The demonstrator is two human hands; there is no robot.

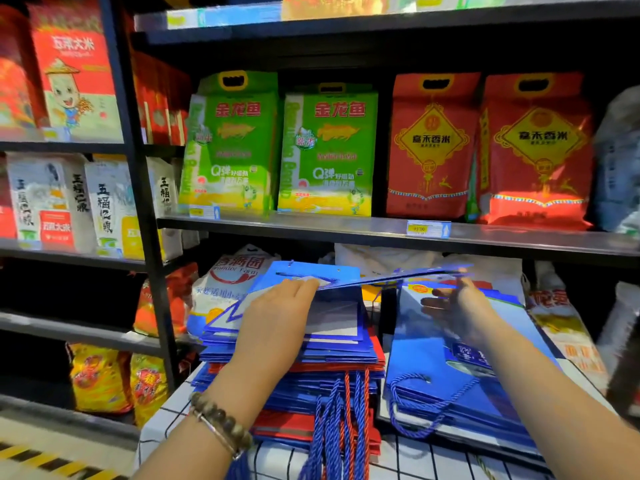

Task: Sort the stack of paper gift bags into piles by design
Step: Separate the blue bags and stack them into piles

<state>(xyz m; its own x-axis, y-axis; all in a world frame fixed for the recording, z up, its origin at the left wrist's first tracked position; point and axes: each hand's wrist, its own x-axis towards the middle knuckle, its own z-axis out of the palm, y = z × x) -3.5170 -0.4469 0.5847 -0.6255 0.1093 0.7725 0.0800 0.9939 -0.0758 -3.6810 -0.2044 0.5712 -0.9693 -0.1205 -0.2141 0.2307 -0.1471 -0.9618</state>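
Observation:
A tall stack of flat blue and red paper gift bags (332, 368) lies in the middle, its cord handles hanging toward me. To its right sits a lower pile of blue bags (450, 382) with a picture design. My left hand (277, 323) rests flat on the tall stack, fingertips under the near edge of a lifted blue bag (377, 277). My right hand (453, 303) holds the far end of that bag, which hangs almost level above both piles.
Both piles sit on a white cloth with a black grid (166, 424). A dark shelf board (381, 233) runs just above, loaded with green and red rice packs. More rice sacks stand behind the piles and on the left shelves. A shelf post (152, 271) stands at left.

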